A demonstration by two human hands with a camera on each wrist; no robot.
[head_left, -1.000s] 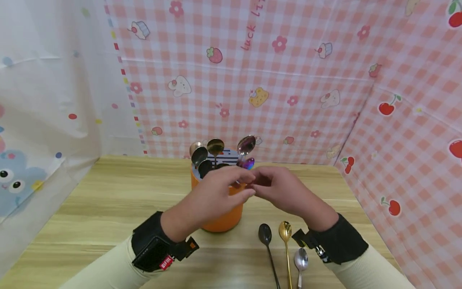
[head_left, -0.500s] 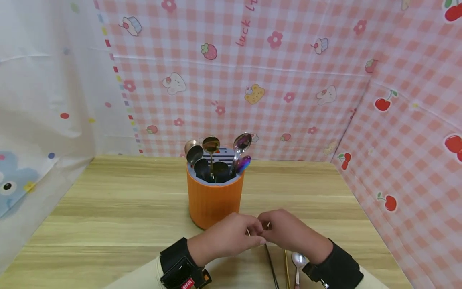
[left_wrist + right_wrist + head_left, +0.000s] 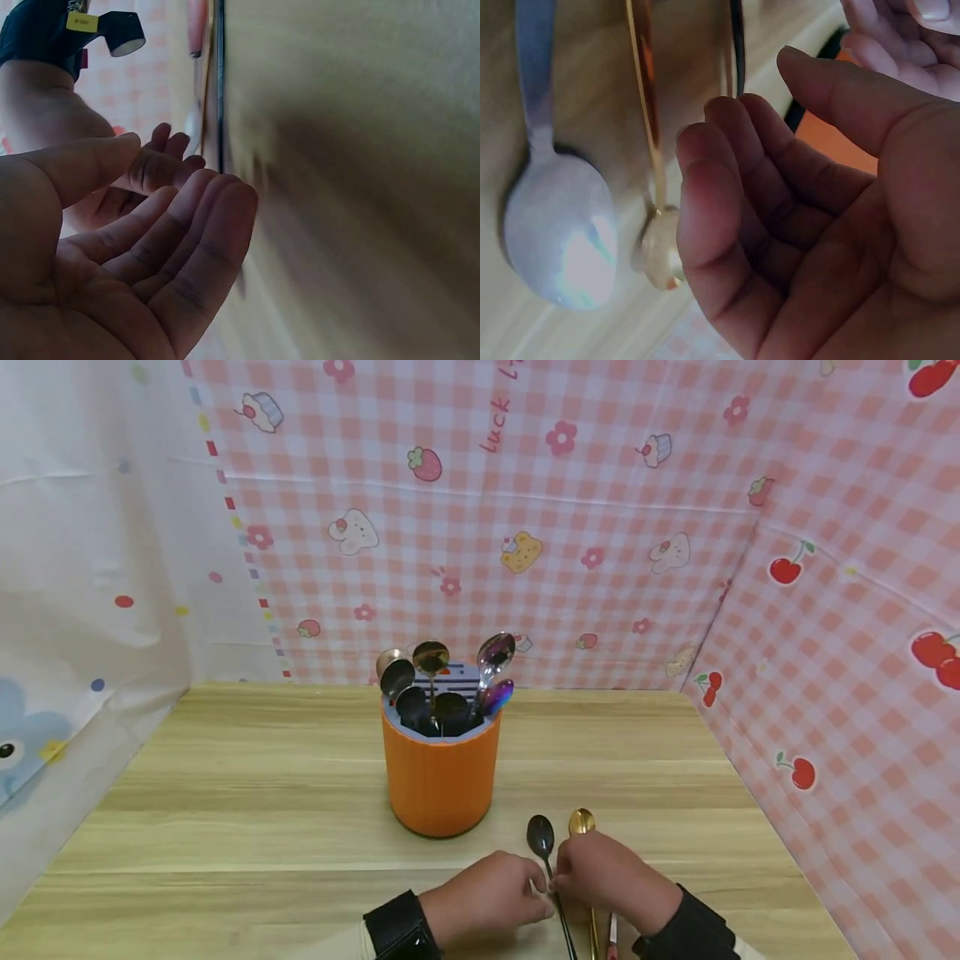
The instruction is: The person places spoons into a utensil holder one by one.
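Left hand and right hand hold nothing, fingers loosely bent, seemingly reaching for the long shiny black spoon, in front and right of the round orange pot. Lifting it likely needs a pinch.

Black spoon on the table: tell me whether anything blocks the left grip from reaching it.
Nothing visible stands between the left grip and the black spoon; the right grip is at its other side.
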